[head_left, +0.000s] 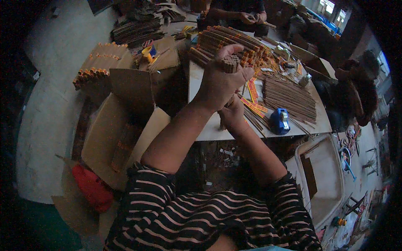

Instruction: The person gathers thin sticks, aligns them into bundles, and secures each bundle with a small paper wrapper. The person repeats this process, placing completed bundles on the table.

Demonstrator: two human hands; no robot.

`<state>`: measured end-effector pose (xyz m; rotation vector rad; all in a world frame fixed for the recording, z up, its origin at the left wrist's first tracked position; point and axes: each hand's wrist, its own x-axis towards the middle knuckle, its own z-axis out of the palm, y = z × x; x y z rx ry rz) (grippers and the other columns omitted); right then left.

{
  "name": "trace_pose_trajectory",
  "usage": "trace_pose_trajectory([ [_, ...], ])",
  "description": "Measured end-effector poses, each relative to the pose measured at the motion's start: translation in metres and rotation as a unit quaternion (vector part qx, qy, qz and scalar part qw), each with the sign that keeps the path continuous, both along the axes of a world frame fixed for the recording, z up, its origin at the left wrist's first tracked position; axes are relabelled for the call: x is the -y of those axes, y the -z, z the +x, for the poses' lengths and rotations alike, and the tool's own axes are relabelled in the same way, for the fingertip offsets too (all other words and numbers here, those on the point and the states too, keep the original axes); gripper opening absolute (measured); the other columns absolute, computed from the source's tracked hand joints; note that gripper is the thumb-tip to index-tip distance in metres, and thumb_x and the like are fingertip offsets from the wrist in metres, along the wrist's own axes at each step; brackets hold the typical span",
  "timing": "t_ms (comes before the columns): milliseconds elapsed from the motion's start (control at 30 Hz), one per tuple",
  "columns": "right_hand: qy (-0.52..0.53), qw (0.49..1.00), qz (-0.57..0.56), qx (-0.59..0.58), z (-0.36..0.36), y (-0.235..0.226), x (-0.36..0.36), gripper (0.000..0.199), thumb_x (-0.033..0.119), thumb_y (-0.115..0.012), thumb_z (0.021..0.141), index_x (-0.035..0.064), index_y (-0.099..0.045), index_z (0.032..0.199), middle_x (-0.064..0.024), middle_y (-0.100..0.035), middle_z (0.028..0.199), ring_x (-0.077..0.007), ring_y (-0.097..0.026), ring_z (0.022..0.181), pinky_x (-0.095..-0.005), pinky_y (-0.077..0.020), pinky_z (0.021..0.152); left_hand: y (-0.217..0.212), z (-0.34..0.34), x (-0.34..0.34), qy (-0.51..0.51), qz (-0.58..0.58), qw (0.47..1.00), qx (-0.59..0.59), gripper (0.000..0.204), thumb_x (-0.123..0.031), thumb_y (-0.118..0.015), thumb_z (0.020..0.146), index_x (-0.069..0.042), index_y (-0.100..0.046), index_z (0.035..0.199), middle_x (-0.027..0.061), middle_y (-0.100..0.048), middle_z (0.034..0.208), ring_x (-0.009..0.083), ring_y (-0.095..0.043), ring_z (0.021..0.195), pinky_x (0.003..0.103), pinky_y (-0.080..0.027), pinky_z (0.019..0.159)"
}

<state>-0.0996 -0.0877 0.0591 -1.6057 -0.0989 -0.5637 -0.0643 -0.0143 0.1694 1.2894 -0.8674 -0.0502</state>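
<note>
A bundle of thin brown sticks, like incense sticks [230,61], stands roughly upright above the near edge of the white table [209,133]. My left hand [217,83] is wrapped around its upper part, thumb and forefinger near the stick ends. Lower down, my right hand [233,112] is closed around the same bundle, partly hidden behind my left wrist. Just beyond my hands lie red and yellow paper strips [253,95]. Loose brown sticks [289,99] spread to the right, and a blue tape dispenser [281,121] sits at the table's edge.
Wrapped bundles [230,39] are piled at the table's far side. An open cardboard box [102,140] stands at my left, with another box of bundles [100,62] beyond. A person's hands [253,18] work across the table. A white plastic chair [324,184] is at lower right.
</note>
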Motion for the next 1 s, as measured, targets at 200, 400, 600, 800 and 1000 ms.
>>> trace_pose_trajectory([
  [200,-0.018,0.999,-0.026,0.010,0.008,0.010,0.006,0.026,0.001,-0.061,0.072,0.0045,-0.051,0.096,-0.0067,-0.056,0.089,-0.0132,-0.053,0.081,-0.0273,-0.0431,0.073,0.004,0.004,0.002,-0.013,0.012,1.000,-0.018,0.039,-0.016,-0.066,0.074,0.001,-0.047,0.104,0.0038,-0.056,0.074,0.0067,-0.052,0.064,0.022,-0.044,0.057],
  [400,0.008,0.999,-0.024,-0.034,-0.012,-0.012,-0.008,0.021,0.004,-0.061,0.075,0.0034,-0.052,0.094,-0.0057,-0.058,0.083,-0.0143,-0.055,0.077,-0.0288,-0.0442,0.069,-0.006,-0.009,-0.010,0.021,-0.038,0.996,-0.072,0.032,-0.020,-0.066,0.076,-0.001,-0.049,0.096,0.0026,-0.055,0.072,0.0063,-0.051,0.060,0.022,-0.044,0.052],
  [600,0.073,0.993,-0.094,0.018,-0.026,-0.014,-0.015,0.019,0.011,-0.062,0.078,0.0031,-0.054,0.093,-0.0084,-0.059,0.079,-0.0162,-0.056,0.072,-0.0297,-0.0448,0.067,-0.019,-0.030,-0.016,0.017,-0.088,0.992,-0.093,0.029,-0.026,-0.068,0.076,-0.005,-0.050,0.084,0.0000,-0.047,0.056,0.0086,-0.046,0.047,0.021,-0.038,0.045],
  [800,0.003,0.994,-0.054,-0.100,-0.045,-0.035,-0.016,0.018,0.013,-0.063,0.078,0.0034,-0.054,0.091,-0.0069,-0.058,0.076,-0.0130,-0.054,0.069,-0.0281,-0.0442,0.064,-0.022,-0.022,-0.029,0.174,-0.078,0.975,-0.112,0.031,-0.027,-0.070,0.074,-0.006,-0.048,0.080,0.0002,-0.050,0.058,0.0059,-0.048,0.048,0.020,-0.039,0.043],
  [1000,0.013,0.998,-0.034,-0.051,-0.022,-0.016,-0.010,0.017,0.012,-0.063,0.078,0.0031,-0.053,0.088,-0.0036,-0.056,0.073,-0.0101,-0.050,0.067,-0.0270,-0.0426,0.061,-0.010,-0.003,-0.013,0.156,-0.082,0.975,-0.132,0.034,-0.030,-0.071,0.073,-0.008,-0.047,0.081,-0.0001,-0.048,0.057,0.0061,-0.047,0.048,0.020,-0.038,0.042],
])
